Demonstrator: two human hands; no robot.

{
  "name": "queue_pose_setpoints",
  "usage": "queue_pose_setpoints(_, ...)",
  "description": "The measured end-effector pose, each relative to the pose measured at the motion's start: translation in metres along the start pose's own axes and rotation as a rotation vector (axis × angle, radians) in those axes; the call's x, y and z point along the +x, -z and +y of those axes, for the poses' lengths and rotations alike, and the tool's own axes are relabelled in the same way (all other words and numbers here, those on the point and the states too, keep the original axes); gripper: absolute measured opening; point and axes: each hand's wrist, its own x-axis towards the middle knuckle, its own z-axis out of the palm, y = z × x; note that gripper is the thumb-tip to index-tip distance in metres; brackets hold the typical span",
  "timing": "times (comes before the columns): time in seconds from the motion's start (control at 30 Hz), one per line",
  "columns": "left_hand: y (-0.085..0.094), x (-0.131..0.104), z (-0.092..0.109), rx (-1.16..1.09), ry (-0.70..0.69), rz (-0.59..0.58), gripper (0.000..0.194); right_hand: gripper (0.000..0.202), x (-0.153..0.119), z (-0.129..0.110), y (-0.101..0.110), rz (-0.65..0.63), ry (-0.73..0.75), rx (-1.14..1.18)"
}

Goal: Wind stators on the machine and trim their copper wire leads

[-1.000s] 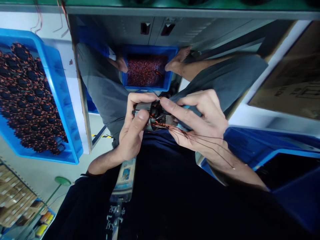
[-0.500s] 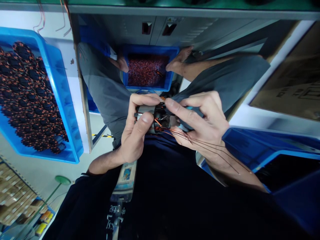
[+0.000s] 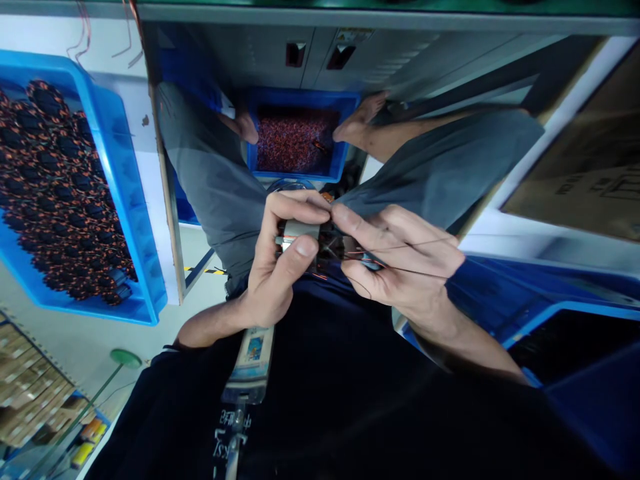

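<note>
A small motor part (image 3: 302, 230) with a silver metal ring and a dark core is held up in front of my dark shirt. My left hand (image 3: 280, 257) wraps round its silver side, thumb below and fingers above. On its right side, my right hand (image 3: 400, 257) is closed on a tool with a light-blue handle (image 3: 371, 260), mostly hidden by the fingers. The right index finger touches the dark core near the left fingertips. Thin copper wires (image 3: 425, 272) run from the part across the right hand.
At the left, a blue tray (image 3: 103, 147) holds several dark cores wound with copper wire. A blue bin (image 3: 303, 175) of reddish clippings sits between the feet. Another blue bin (image 3: 550, 310) and a cardboard sheet (image 3: 575, 153) are at the right. A green table edge (image 3: 320, 8) crosses the top.
The copper wires, which hung down past my right wrist, now lie higher across the right hand. The right fingers have folded in, and the part has shifted slightly right.
</note>
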Motion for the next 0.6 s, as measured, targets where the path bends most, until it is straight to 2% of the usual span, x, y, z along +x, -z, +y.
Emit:
queue_pose_setpoints(0.1, -0.004, -0.001, 0.003, -0.083, 0.024, 0.024, 0.022, 0.053, 0.003, -0.001, -0.002, 0.106, 0.085, 0.014)
queue_pose_setpoints(0.3, -0.018, 0.005, 0.008, -0.242, 0.096, 0.137, 0.015, 0.060, 0.007, -0.003, -0.005, 0.012, -0.007, 0.014)
queue_pose_setpoints(0.5, -0.018, 0.004, 0.000, -0.159, 0.077, 0.211, 0.021, 0.063, 0.006, -0.002, -0.012, 0.018, -0.020, 0.041)
queue_pose_setpoints(0.6, -0.014, 0.009, -0.014, -0.130, 0.071, 0.259, 0.024, 0.056, 0.009, 0.005, -0.022, 0.025, -0.037, 0.081)
